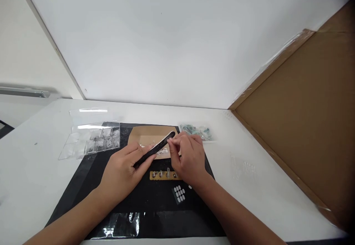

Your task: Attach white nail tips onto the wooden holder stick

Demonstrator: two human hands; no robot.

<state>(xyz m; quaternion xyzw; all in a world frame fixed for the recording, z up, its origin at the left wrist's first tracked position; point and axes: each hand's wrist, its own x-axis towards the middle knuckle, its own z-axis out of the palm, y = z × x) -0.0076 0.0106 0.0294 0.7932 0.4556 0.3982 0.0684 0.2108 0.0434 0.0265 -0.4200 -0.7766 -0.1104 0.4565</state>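
My left hand [124,165] is closed around the lower end of a black nail file [158,148] with a pale edge, which slants up to the right. Near the file's far tip, my right hand [190,158] is pinched. Whatever lies between its thumb and finger is too small to make out. Below the hands, a yellowish strip [163,177] carries several small upright clear nail tips [168,172], its right end hidden by my right hand. A sheet of white oval stickers [179,194] lies nearer me, with one loose oval [190,187] beside it.
Behind the file sits a brown cardboard tray [146,131] with small pale pieces. A clear compartment box [102,141] stands open at left, and a white tray of greenish packets [201,131] at right. A black mat [116,204] covers the table; a cardboard panel [294,108] rises at right.
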